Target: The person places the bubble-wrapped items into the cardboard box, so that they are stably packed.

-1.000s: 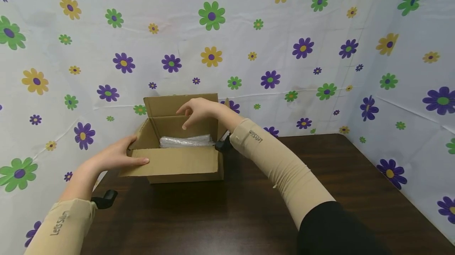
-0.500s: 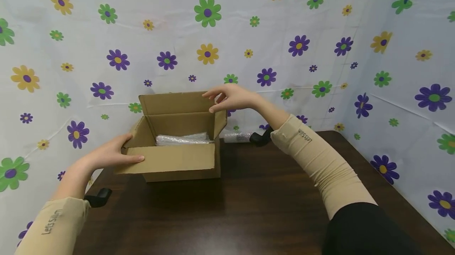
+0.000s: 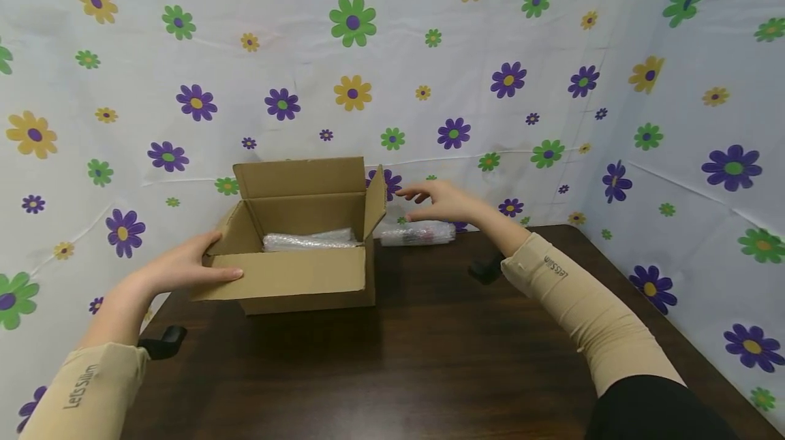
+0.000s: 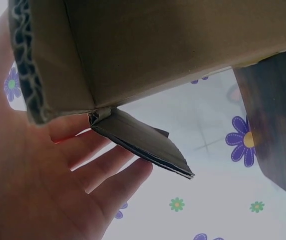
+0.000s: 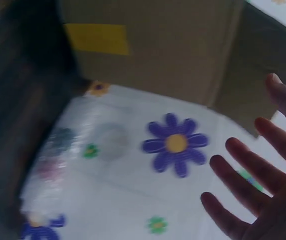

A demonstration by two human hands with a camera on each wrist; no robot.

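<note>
An open cardboard box (image 3: 309,304) stands on the dark table with its flaps spread. My left hand (image 3: 184,267) holds the box's front left corner, thumb on top of the front flap. In the left wrist view the fingers of my left hand (image 4: 77,180) lie behind the cardboard edge and a side flap (image 4: 143,140). Clear bubble wrap (image 3: 309,240) lies inside the box; what it covers is hidden. My right hand (image 3: 444,203) hovers right of the box, fingers spread and holding nothing. Below it, a bubble-wrapped package (image 3: 422,234) lies beside the box.
The brown table (image 3: 454,358) extends right and toward me. A white sheet with flowers (image 3: 417,4) hangs close behind the box and along the right side. Yellow tape (image 5: 97,39) marks the box's side in the right wrist view.
My right hand has moved from above the box to its right, bringing the bubble-wrapped package into sight. My left hand keeps its hold on the box corner. The head view has shifted slightly.
</note>
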